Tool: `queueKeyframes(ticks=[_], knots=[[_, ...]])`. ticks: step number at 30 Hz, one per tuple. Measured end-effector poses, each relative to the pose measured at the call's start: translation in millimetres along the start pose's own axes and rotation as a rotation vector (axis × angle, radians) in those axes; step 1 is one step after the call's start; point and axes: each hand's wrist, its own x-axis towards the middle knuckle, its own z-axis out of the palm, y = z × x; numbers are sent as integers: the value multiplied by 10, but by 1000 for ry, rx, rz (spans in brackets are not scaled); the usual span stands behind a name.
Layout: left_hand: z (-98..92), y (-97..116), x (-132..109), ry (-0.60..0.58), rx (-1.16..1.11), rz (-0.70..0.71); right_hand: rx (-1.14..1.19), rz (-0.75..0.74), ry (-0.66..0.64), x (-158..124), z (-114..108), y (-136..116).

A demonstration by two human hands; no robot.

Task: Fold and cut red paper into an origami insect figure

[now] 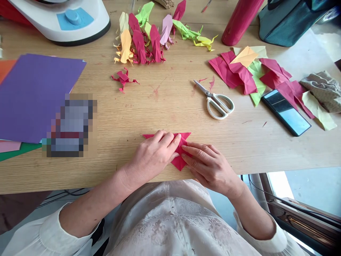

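Note:
A partly folded red paper (180, 160) lies on the wooden table (165, 106) near its front edge. My left hand (153, 156) rests on the paper's left part, fingers stretched out and pressing it flat. My right hand (209, 165) lies on the right part, fingers extended, their tips on a fold near the middle. Both hands cover much of the paper; only its top points and bottom tip show.
White-handled scissors (217, 101) lie beyond the hands. Several folded paper figures (149, 39) sit at the back, one red figure (123, 79) apart. Loose paper pieces (247, 71), a phone (286, 112), a purple sheet stack (34, 92) and a red bottle (241, 19) stand around.

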Motion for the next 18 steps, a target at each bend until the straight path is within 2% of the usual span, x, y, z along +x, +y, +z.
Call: queueKeyframes(ticks=[18], knots=[[20,39,-5,-7,38,-22,-17,-58,24,8,10,-30]])
